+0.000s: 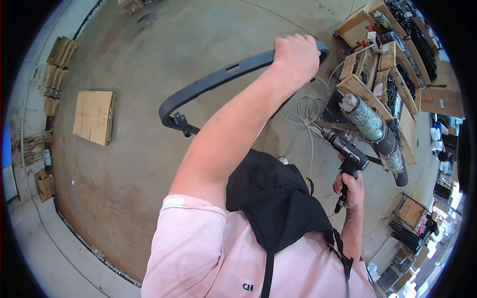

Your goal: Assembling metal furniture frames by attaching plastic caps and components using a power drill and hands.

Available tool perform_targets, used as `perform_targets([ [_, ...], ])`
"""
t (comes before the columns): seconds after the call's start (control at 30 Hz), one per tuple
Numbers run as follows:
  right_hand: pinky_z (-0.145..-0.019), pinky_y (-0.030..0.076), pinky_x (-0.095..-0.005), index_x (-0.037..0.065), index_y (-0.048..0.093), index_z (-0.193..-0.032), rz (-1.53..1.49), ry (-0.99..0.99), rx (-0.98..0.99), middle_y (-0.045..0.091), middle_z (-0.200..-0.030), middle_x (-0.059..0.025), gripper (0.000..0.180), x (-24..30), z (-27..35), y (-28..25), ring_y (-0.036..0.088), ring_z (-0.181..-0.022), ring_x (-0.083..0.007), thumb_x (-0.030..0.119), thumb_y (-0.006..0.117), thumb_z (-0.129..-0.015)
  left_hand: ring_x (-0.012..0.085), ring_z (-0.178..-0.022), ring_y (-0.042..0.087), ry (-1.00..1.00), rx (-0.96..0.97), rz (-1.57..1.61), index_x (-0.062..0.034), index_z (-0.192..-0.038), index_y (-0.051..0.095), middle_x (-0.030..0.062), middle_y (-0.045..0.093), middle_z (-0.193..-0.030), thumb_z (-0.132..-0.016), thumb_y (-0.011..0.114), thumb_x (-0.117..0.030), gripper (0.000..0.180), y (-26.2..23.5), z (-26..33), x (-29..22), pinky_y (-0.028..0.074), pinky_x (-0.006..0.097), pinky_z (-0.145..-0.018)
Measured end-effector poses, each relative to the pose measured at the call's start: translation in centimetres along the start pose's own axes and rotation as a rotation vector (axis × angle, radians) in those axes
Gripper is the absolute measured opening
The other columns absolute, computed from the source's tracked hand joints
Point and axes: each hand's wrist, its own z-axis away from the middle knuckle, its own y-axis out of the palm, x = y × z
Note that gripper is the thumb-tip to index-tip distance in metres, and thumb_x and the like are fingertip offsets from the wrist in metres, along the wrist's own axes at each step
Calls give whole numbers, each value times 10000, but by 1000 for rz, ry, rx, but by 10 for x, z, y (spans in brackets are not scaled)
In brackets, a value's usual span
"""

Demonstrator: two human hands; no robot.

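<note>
My left hand is raised and closed around the far end of a long, curved dark grey frame. The frame has a slot in its flat band and a black bracket near its left bend. My forearm hides part of the frame. On the right, my right hand grips the handle of a black pistol-shaped air drill. Its nose points up and left, toward a stand with a plastic-wrapped roll. The drill and the frame are apart.
Wooden crates full of black parts stand at the far right. Pale hose lies coiled on the floor beside the stand. Flattened cardboard lies on the floor to the left, with more boxes along the wall. A black apron hangs in front of me.
</note>
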Motion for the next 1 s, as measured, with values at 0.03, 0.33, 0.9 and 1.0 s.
perform_targets([
  [0.03,-529,430,-305,-57,433,-1583,8,12,-1,503,-629,-15,802,-2,0,-2,486,-516,-141,336,714,-942,373,-1010,788,-7,8,10,15,-1183,663,221,767,-1101,-1102,570,-453,484,2,-2,3,633,504,-849],
  [0.33,-562,443,-307,-66,464,-1570,7,80,-28,541,-654,-33,738,-4,1,5,514,-554,-141,267,681,-948,343,-1180,740,-90,60,96,-26,-1324,684,191,744,-1291,-1069,595,-389,452,9,-15,26,555,521,-924],
  [0.9,-522,415,-295,-38,430,-1606,76,65,-11,501,-656,1,741,-8,-11,23,485,-538,-124,298,652,-984,299,-1093,741,-196,-42,67,-46,-1208,717,151,757,-1167,-994,621,-296,343,23,-24,12,501,477,-900],
  [1.0,-523,413,-291,-36,435,-1604,50,80,-15,497,-659,1,752,-7,-14,32,480,-537,-122,316,659,-978,286,-1114,708,-207,-15,77,-79,-1249,714,129,741,-1199,-1013,596,-264,322,20,-23,20,448,502,-917],
])
